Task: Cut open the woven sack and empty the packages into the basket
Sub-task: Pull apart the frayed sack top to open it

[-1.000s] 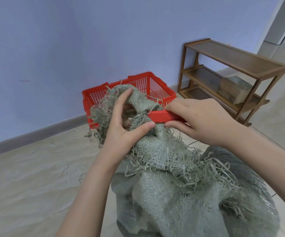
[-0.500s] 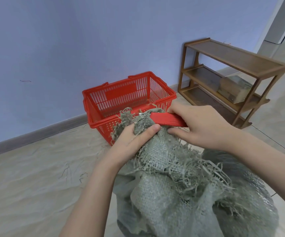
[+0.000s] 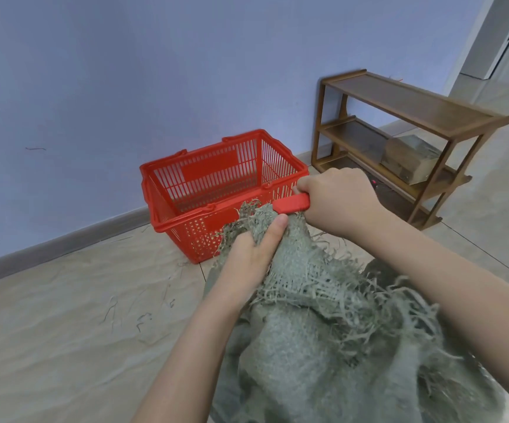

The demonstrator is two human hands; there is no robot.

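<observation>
A grey-green woven sack (image 3: 323, 346) with a frayed, torn top stands on the floor in front of me. My left hand (image 3: 251, 254) grips a bunched fold of the sack near its top, thumb pressed along the fabric. My right hand (image 3: 341, 203) holds a red utility knife (image 3: 293, 204), whose tip meets the sack's top edge just above my left thumb. The blade is hidden by the frayed fibres. A red plastic basket (image 3: 186, 222) stands behind the sack, against the wall. No packages show.
A brown wooden shelf rack (image 3: 415, 108) stands at the right by the wall, with a cardboard box (image 3: 408, 158) on its middle shelf. Loose sack fibres (image 3: 140, 315) lie scattered on the beige floor to the left. A door frame is at the far right.
Both hands and the sack's top have dropped lower, uncovering the basket. My left hand went from an open pinch to a tight grip on the bunched fabric. The knife stays at the top edge.
</observation>
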